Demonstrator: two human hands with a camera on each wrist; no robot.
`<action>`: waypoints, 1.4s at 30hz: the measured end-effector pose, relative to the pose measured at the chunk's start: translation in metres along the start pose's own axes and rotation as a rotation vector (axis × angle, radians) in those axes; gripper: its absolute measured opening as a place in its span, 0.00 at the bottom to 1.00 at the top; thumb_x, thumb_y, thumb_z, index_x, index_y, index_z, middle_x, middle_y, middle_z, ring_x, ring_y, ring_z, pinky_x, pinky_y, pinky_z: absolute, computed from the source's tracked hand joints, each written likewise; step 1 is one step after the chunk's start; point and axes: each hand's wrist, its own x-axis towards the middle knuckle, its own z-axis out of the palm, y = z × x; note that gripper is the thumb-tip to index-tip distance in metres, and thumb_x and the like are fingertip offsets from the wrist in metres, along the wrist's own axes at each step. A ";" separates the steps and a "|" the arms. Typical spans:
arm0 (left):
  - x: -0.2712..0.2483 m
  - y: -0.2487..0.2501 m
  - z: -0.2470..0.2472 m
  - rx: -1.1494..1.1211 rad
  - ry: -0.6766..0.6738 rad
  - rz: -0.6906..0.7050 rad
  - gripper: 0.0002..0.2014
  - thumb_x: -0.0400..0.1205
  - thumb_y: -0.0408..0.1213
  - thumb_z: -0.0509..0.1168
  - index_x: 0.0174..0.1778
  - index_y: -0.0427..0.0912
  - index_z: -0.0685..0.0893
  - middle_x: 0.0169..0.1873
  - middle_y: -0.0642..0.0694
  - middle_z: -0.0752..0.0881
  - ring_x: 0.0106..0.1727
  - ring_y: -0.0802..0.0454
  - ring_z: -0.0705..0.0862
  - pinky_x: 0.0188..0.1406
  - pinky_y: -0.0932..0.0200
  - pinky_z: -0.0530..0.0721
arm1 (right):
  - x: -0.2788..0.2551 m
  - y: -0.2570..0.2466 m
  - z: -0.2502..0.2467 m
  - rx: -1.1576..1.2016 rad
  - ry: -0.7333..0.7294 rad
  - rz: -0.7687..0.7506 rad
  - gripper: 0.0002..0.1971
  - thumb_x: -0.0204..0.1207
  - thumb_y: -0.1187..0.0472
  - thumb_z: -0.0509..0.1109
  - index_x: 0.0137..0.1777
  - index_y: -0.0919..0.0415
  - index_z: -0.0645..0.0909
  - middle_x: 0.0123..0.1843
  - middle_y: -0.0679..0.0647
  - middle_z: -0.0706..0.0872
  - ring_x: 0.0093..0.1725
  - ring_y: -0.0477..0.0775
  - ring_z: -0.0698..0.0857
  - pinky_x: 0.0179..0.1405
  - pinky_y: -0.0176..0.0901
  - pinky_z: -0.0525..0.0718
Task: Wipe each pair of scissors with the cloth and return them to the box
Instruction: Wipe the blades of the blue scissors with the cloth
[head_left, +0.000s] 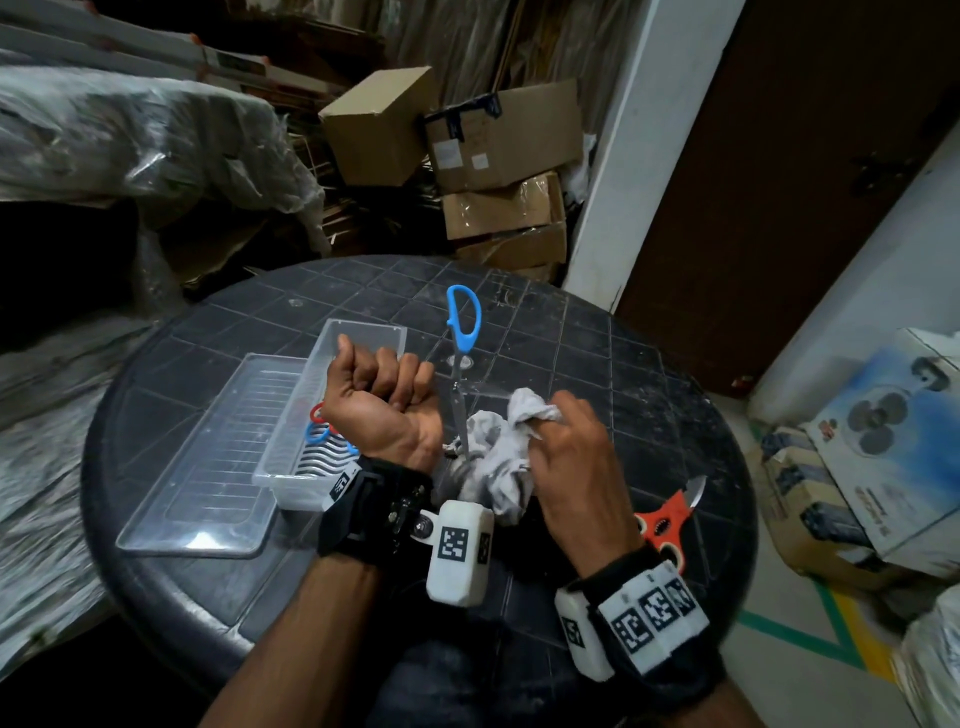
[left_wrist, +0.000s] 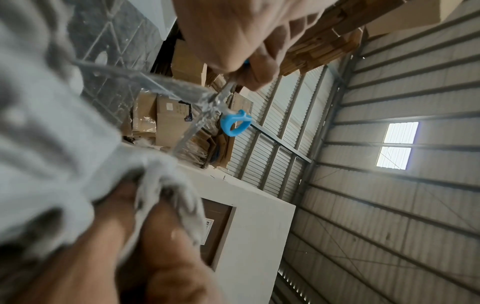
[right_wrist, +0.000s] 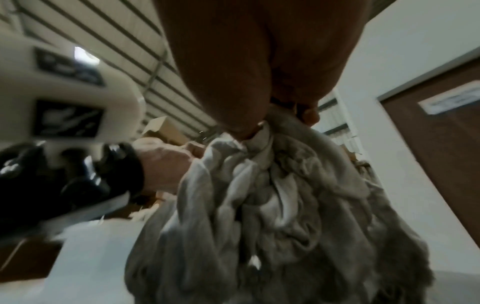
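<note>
A round dark tabletop (head_left: 597, 364) with a tiled pattern lies under both hands. Beyond the hands, past its far edge, brown cardboard boxes (head_left: 498, 156) stand stacked, one tilted against the others. Far to the left of the left hand, crumpled plastic sheeting (head_left: 130, 135) covers a bulky heap. Beyond the right hand rises a white pillar (head_left: 634, 156), with a dark brown door (head_left: 810, 182) just beside it. Well to the right of the right hand, on the floor, sits a printed carton picturing fans (head_left: 883, 441). Green and yellow floor tape (head_left: 831, 623) runs near it.
</note>
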 end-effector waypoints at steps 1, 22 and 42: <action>0.001 0.000 0.000 -0.003 0.002 0.003 0.26 0.89 0.42 0.54 0.21 0.49 0.62 0.15 0.54 0.58 0.16 0.56 0.51 0.16 0.63 0.56 | -0.001 0.007 -0.003 0.068 0.017 0.051 0.09 0.82 0.72 0.68 0.46 0.64 0.89 0.49 0.50 0.78 0.44 0.47 0.80 0.47 0.36 0.85; -0.005 -0.006 0.003 0.055 0.008 -0.031 0.25 0.88 0.42 0.56 0.21 0.49 0.61 0.16 0.54 0.57 0.14 0.58 0.54 0.14 0.63 0.58 | 0.021 0.012 0.002 0.224 0.053 -0.007 0.08 0.84 0.67 0.72 0.42 0.64 0.84 0.47 0.48 0.75 0.41 0.44 0.78 0.40 0.29 0.73; -0.012 -0.004 0.010 0.134 -0.097 -0.168 0.24 0.89 0.43 0.54 0.25 0.50 0.56 0.18 0.54 0.53 0.17 0.57 0.50 0.15 0.64 0.54 | 0.030 0.021 -0.032 0.284 -0.288 0.191 0.17 0.84 0.61 0.73 0.34 0.55 0.75 0.40 0.46 0.78 0.37 0.39 0.77 0.32 0.28 0.71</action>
